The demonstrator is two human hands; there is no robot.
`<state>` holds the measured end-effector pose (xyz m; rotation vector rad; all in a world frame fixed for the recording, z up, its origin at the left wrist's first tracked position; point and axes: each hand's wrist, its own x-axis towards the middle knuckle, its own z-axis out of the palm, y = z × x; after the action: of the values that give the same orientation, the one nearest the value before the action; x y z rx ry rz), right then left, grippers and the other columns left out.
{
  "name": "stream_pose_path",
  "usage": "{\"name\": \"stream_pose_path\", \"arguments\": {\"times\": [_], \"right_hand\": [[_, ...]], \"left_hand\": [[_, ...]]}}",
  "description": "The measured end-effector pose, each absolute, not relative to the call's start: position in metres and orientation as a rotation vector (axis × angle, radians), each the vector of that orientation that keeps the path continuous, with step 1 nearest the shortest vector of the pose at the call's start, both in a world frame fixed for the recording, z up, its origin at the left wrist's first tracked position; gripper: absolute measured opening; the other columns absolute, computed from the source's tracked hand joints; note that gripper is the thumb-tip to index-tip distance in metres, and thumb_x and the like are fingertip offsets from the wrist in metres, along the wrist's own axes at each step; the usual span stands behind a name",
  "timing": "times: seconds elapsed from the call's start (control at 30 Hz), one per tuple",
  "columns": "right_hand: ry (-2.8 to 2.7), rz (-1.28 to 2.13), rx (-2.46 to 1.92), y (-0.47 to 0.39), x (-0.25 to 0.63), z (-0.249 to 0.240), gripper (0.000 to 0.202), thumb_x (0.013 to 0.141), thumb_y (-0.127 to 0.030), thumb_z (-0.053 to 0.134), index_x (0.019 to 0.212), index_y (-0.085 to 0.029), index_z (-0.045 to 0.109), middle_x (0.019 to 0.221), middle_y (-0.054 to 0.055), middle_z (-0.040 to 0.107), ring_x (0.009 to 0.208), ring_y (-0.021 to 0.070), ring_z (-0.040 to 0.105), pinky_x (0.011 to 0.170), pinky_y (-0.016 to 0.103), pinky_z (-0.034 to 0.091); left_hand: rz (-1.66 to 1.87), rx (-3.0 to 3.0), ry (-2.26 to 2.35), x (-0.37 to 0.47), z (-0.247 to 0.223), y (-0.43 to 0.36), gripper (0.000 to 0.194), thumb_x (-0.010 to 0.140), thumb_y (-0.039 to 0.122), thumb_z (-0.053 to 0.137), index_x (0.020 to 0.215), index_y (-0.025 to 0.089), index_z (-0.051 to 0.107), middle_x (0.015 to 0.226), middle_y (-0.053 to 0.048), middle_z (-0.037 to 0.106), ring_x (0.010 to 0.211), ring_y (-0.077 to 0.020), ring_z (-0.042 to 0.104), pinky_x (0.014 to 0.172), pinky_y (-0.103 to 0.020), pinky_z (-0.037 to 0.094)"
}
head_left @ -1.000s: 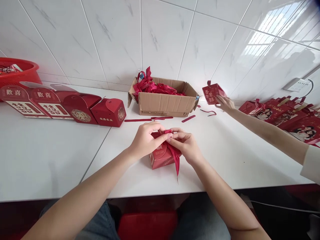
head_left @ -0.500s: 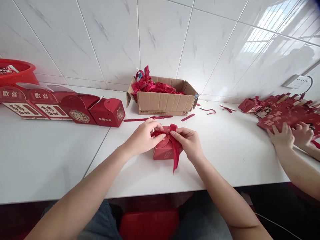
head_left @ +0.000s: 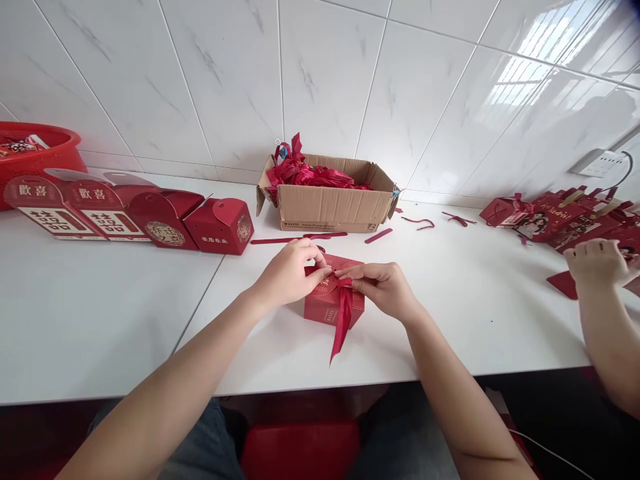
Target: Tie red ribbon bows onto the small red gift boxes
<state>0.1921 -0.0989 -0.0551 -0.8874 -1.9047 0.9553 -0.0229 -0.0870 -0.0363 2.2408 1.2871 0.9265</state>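
Observation:
A small red gift box (head_left: 320, 312) stands upright on the white table, close to its front edge. Across its top runs a dark red ribbon (head_left: 343, 320), one loose tail hanging down the box's front. My left hand (head_left: 295, 273) is closed at the top left of the box, thumb and fingertips pinching the ribbon there. From the other side my right hand (head_left: 385, 287) pinches the ribbon near the middle of the lid. Both sets of fingertips nearly meet over the lid and hide part of the ribbon's crossing.
Behind is a cardboard box (head_left: 335, 203) of red ribbons. Red gift boxes (head_left: 170, 220) line up at left beside a red basket (head_left: 45, 157). Ribbon scraps (head_left: 379, 235) lie on the table. At right, a co-worker's hand (head_left: 597, 263) is near red bags (head_left: 555, 213).
My right hand has shifted slightly down and right, and its grip on the ribbon has changed. The ribbon tail hangs lower and further left. The co-worker's arm has moved right.

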Motion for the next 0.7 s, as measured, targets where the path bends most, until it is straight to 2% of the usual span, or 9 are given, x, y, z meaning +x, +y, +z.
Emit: {"name": "stream_pose_path", "arguments": {"times": [0.2, 0.33, 0.47, 0.53, 0.63, 0.7], "right_hand": [[-1.901, 1.129, -0.993, -0.094, 0.187, -0.040, 0.017, 0.083, -0.031, 0.065, 0.087, -0.019, 0.076, 0.085, 0.005, 0.076, 0.071, 0.0171, 0.069, 0.061, 0.028, 0.054], [-1.827, 1.308, -0.984, -0.083, 0.183, -0.029, 0.015, 0.076, -0.033, 0.072, 0.082, -0.019, 0.077, 0.081, 0.003, 0.076, 0.070, 0.0152, 0.068, 0.064, 0.027, 0.053], [-1.706, 1.509, -0.957, -0.071, 0.181, -0.022, 0.021, 0.071, -0.035, 0.077, 0.082, -0.017, 0.075, 0.087, 0.005, 0.076, 0.079, 0.0161, 0.069, 0.073, 0.028, 0.054], [-1.688, 1.584, -0.946, -0.067, 0.180, -0.020, 0.022, 0.070, -0.034, 0.078, 0.081, -0.016, 0.073, 0.089, 0.005, 0.075, 0.076, 0.0134, 0.067, 0.068, 0.025, 0.052], [-1.672, 1.640, -0.956, -0.064, 0.179, -0.019, 0.023, 0.070, -0.034, 0.077, 0.074, -0.015, 0.065, 0.078, 0.002, 0.072, 0.052, 0.0048, 0.052, 0.046, 0.019, 0.036], [-1.656, 1.632, -0.975, -0.063, 0.178, -0.020, 0.025, 0.070, -0.035, 0.077, 0.072, -0.016, 0.060, 0.069, -0.001, 0.069, 0.044, 0.0020, 0.039, 0.041, 0.019, 0.024]], "left_hand": [[0.951, 2.196, 1.302, -0.021, -0.036, -0.088, 0.012, 0.080, 0.028, 0.064, 0.073, 0.019, 0.066, 0.092, -0.004, 0.063, 0.085, -0.0198, 0.061, 0.075, -0.034, 0.049], [0.926, 2.236, 1.393, -0.021, -0.034, -0.089, 0.018, 0.081, 0.030, 0.061, 0.067, 0.019, 0.059, 0.085, -0.005, 0.062, 0.082, -0.0202, 0.059, 0.070, -0.032, 0.046], [0.862, 2.166, 1.489, -0.023, -0.032, -0.089, 0.033, 0.084, 0.040, 0.056, 0.061, 0.019, 0.046, 0.067, -0.001, 0.056, 0.062, -0.0151, 0.050, 0.058, -0.028, 0.038], [0.840, 2.103, 1.526, -0.023, -0.032, -0.088, 0.035, 0.084, 0.042, 0.056, 0.062, 0.019, 0.043, 0.062, 0.001, 0.053, 0.056, -0.0131, 0.045, 0.053, -0.026, 0.034], [0.805, 2.054, 1.570, -0.023, -0.031, -0.087, 0.033, 0.083, 0.041, 0.057, 0.064, 0.020, 0.041, 0.059, 0.002, 0.050, 0.053, -0.0122, 0.042, 0.050, -0.025, 0.030], [0.747, 2.079, 1.592, -0.024, -0.024, -0.086, 0.032, 0.083, 0.041, 0.056, 0.063, 0.020, 0.040, 0.059, 0.002, 0.050, 0.052, -0.0122, 0.042, 0.049, -0.024, 0.029]]}}
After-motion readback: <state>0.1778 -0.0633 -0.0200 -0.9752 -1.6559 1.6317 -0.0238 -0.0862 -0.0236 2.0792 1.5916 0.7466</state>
